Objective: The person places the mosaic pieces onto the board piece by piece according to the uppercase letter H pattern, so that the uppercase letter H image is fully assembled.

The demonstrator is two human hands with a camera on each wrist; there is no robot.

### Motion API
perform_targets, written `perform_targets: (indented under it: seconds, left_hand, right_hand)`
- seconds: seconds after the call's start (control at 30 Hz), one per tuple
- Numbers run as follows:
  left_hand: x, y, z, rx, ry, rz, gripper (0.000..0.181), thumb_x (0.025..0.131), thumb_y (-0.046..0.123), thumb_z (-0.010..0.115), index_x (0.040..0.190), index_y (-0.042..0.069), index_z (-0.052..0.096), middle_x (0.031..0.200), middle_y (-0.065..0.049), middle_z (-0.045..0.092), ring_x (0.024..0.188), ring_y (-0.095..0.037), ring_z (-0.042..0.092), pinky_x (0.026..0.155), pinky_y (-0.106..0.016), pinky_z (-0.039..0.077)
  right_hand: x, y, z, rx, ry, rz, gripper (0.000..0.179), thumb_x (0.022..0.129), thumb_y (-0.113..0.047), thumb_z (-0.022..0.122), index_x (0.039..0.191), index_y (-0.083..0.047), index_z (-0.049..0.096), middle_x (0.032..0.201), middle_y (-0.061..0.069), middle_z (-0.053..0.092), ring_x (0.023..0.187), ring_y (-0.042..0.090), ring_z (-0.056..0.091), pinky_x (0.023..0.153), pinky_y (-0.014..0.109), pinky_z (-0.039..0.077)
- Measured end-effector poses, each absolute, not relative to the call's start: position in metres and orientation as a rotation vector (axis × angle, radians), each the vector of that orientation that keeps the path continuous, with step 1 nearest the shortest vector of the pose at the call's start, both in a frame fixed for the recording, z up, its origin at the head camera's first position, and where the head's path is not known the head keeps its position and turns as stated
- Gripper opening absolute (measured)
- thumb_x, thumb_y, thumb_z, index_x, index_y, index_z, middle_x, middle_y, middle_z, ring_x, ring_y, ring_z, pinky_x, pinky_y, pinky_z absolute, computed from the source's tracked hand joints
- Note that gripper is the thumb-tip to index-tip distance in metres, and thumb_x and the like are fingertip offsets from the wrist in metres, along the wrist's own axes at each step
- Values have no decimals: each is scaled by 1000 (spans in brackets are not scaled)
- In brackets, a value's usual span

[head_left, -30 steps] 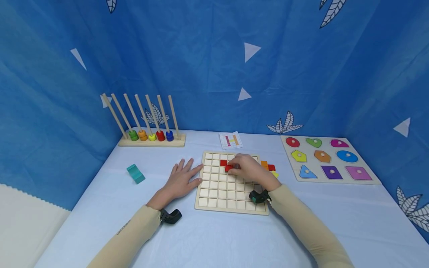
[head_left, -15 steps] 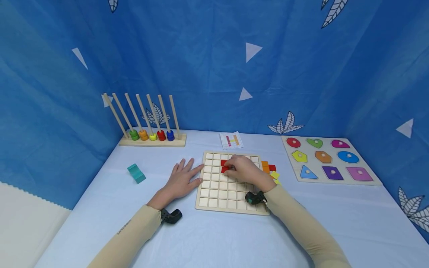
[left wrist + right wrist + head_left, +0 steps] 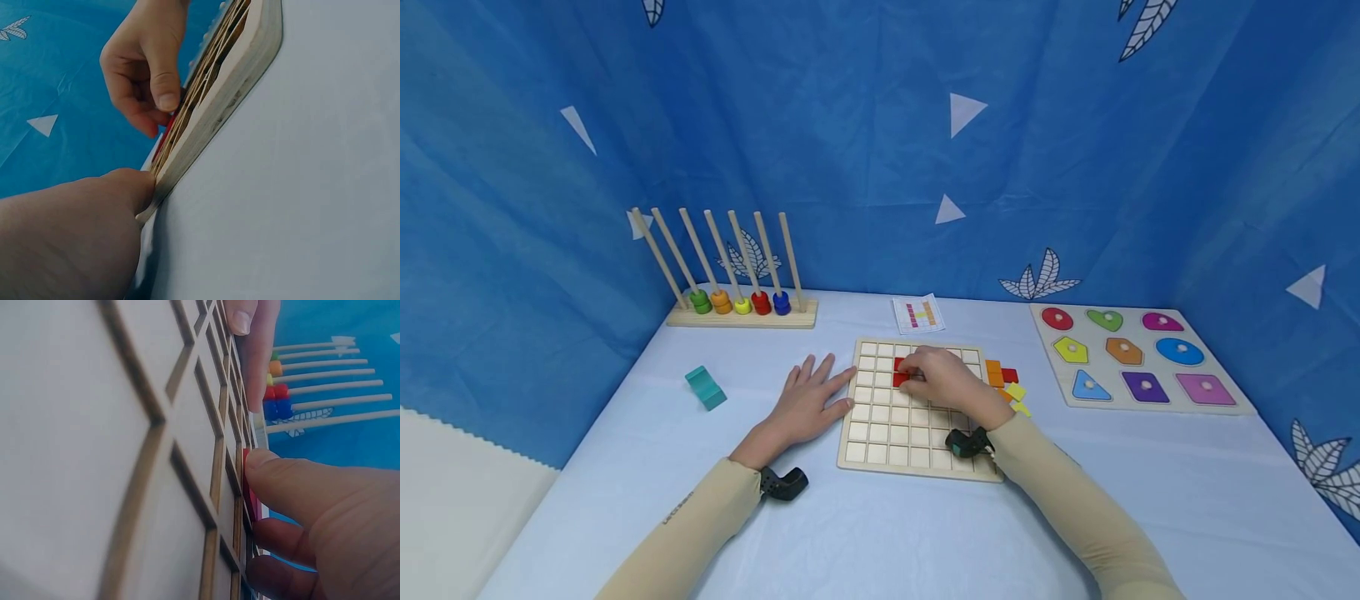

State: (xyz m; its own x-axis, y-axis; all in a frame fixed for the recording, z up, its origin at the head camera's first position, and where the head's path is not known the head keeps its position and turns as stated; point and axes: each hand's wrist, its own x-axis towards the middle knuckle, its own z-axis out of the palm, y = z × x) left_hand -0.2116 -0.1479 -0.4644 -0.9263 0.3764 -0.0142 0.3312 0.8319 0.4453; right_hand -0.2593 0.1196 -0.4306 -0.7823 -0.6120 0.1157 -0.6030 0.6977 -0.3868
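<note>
A wooden grid board (image 3: 880, 454) with square recesses lies on the table. Two red square tiles, an upper tile (image 3: 899, 364) and a lower tile (image 3: 900, 380), sit one below the other in its upper part. My right hand (image 3: 951, 379) is over the board, thumb and fingers bent around the lower red tile; in the right wrist view the thumb lies on a red tile (image 3: 249, 487) at the grid's surface. My left hand (image 3: 805, 406) lies flat on the table with fingers spread, thumb and index fingertips at the board's left edge.
Loose orange tiles (image 3: 994, 372), a red tile (image 3: 1010, 376) and yellow tiles (image 3: 1017, 391) lie right of the board. Behind it is a pattern card (image 3: 919, 314). A bead peg stand (image 3: 741, 317) is back left, a teal block (image 3: 705, 388) left, a shape puzzle (image 3: 1138, 358) right.
My right hand has shifted slightly left with the lower red tile, which now lines up under the upper one. More yellow tiles show beside the wrist. The left hand stays still.
</note>
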Motion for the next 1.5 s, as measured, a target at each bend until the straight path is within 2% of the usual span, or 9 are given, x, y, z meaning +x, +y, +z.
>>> perform_targets:
  seconds: [0.67,0.87,1.0,1.17,1.5]
  left_hand:
    - [-211,-146,-460,542,2911,679,59,103,42,54,157,21,42,168,-23,23,156,-53,7,123,-71,8]
    - [-212,-145,-462,542,2907,678,60,103,43,53,158,22,41,169,-23,22,156,-53,7,123,-71,8]
    - [-213,-144,-464,541,2906,676,61,103,45,53,158,23,40,169,-22,21,157,-52,6,123,-70,7]
    - [-211,-144,-460,537,2921,669,61,103,44,54,158,22,41,169,-22,22,156,-52,8,123,-71,9]
    - [-212,-147,-466,529,2923,659,61,103,46,53,158,22,41,169,-21,22,156,-52,7,123,-71,9]
  right_hand:
    - [-261,122,-430,-1049,2868,-640,23,89,-20,80,109,-8,77,95,2,71,78,12,55,71,24,49]
    - [-258,128,-427,-1044,2855,-654,24,91,-20,77,111,-7,77,99,4,73,82,14,59,76,28,53]
    - [-255,141,-421,-953,2866,-682,28,92,-20,77,116,-6,75,102,6,73,82,14,61,76,30,54]
    - [-255,163,-413,-865,2898,-693,32,92,-19,77,119,-4,74,102,8,73,75,12,57,70,27,51]
    - [-254,202,-410,-646,2925,-694,36,91,-19,78,122,-2,73,102,11,71,81,19,56,63,26,51]
